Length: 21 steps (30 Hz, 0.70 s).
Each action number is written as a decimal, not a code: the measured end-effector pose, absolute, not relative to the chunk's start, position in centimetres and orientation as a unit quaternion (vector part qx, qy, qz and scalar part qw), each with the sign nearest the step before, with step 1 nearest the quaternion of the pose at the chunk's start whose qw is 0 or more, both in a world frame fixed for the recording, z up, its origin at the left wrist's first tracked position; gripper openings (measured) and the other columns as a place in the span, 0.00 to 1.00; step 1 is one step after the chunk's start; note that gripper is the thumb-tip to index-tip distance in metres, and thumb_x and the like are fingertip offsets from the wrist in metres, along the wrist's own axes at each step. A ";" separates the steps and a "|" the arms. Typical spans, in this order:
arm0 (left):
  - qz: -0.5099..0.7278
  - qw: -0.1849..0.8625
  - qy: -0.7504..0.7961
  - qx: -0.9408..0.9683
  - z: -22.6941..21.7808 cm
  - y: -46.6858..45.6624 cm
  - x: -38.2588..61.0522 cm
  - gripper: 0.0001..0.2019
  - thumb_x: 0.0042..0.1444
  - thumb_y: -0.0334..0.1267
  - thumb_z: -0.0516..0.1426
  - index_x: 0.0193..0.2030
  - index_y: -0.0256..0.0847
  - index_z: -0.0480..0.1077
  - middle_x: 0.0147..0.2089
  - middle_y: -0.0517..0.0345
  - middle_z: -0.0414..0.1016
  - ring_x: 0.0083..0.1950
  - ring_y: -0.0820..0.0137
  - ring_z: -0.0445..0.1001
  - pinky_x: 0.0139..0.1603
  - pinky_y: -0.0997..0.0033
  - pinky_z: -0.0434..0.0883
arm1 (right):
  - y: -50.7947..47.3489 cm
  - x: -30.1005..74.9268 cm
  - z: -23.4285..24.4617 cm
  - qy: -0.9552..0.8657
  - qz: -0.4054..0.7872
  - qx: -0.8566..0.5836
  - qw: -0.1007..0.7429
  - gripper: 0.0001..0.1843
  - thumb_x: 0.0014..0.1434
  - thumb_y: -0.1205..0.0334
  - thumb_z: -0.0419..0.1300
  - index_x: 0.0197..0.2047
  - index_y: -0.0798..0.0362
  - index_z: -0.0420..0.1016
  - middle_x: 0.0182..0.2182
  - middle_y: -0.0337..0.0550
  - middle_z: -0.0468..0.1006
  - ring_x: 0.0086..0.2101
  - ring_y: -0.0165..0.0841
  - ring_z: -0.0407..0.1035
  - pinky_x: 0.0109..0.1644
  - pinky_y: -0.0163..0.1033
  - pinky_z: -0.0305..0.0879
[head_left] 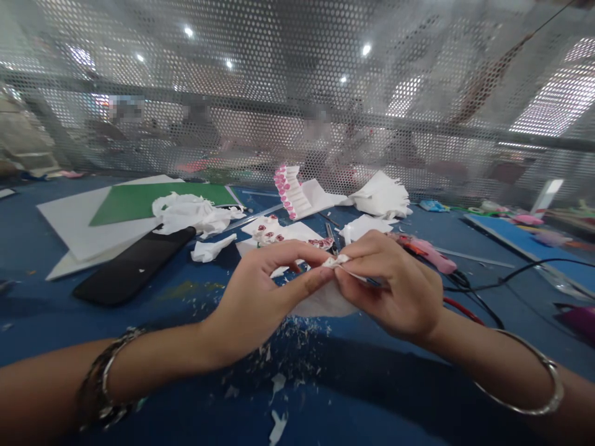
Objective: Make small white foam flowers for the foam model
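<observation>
Both my hands pinch a thin white piece of tissue-like paper (325,301) at its upper edge, over the middle of the table. My left hand (260,297) has thumb and forefinger closed on the crumpled edge. My right hand (395,285) grips the same edge just beside it, with its fingers curled. The lower part of the sheet hangs below the fingers. Right behind my hands lies a white paper piece with dark red decorations (279,232), partly hidden. Small white scraps (277,427) and shreds are strewn on the blue table (186,402) beneath.
A black phone-like slab (134,266), a green sheet (139,201) and crumpled white paper (190,210) lie left. Pleated paper with pink edging (292,192) stands behind. A pink glue gun (430,253) and black cable (520,275) lie right. A perforated metal screen (279,80) borders the back.
</observation>
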<state>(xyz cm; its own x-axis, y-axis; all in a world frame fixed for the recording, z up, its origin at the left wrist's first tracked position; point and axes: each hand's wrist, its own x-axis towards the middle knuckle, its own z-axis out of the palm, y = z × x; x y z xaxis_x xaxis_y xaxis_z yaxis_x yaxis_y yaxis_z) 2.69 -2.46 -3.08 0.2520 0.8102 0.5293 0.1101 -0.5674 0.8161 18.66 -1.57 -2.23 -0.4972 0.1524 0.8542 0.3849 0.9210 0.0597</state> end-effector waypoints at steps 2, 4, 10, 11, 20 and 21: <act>0.534 0.272 0.300 0.742 -3.0 -2.1 2.5 0.03 0.48 0.31 0.58 0.30 0.39 0.73 0.34 0.59 0.77 0.36 0.74 0.72 0.41 0.76 0.68 | -1.5 18.7 -2.0 -0.861 -0.074 -0.162 0.476 0.07 0.51 0.74 0.55 0.27 0.53 0.64 0.24 0.39 0.72 0.27 0.25 0.65 0.30 0.33 0.64; 0.538 0.224 0.278 0.764 -3.0 -1.9 2.3 0.04 0.48 0.30 0.57 0.31 0.39 0.73 0.35 0.58 0.77 0.37 0.73 0.72 0.42 0.74 0.67 | -1.5 18.8 -1.8 -0.861 -0.010 -0.181 0.476 0.07 0.51 0.74 0.55 0.27 0.53 0.63 0.23 0.38 0.71 0.27 0.25 0.66 0.29 0.33 0.64; 0.523 0.167 0.269 0.792 -2.8 -1.5 1.8 0.05 0.50 0.30 0.56 0.33 0.39 0.72 0.35 0.58 0.76 0.37 0.73 0.71 0.38 0.75 0.67 | -1.7 18.8 -1.6 -0.820 0.133 -0.255 0.495 0.05 0.51 0.69 0.57 0.28 0.52 0.65 0.23 0.37 0.71 0.26 0.26 0.67 0.29 0.33 0.65; 0.521 0.167 0.268 0.793 -2.8 -1.5 1.8 0.05 0.50 0.30 0.56 0.33 0.39 0.72 0.34 0.58 0.76 0.36 0.74 0.71 0.38 0.75 0.67 | -1.8 18.7 -1.6 -0.812 0.152 -0.263 0.498 0.04 0.51 0.68 0.57 0.27 0.52 0.65 0.23 0.36 0.71 0.26 0.25 0.67 0.29 0.32 0.65; 0.513 0.291 0.299 0.750 -2.1 -0.9 1.7 0.03 0.48 0.34 0.57 0.29 0.41 0.72 0.30 0.61 0.76 0.30 0.74 0.70 0.29 0.77 0.66 | -1.9 18.6 -0.9 -0.770 0.213 -0.322 0.509 0.03 0.53 0.70 0.54 0.32 0.53 0.64 0.24 0.34 0.70 0.24 0.22 0.66 0.24 0.26 0.62; 0.509 0.305 0.303 0.746 -2.1 -0.9 1.7 0.03 0.48 0.34 0.57 0.28 0.40 0.72 0.30 0.61 0.76 0.30 0.74 0.70 0.29 0.78 0.66 | -1.8 18.7 -1.0 -0.779 0.204 -0.313 0.503 0.05 0.52 0.70 0.55 0.34 0.52 0.64 0.25 0.35 0.70 0.25 0.22 0.66 0.25 0.26 0.63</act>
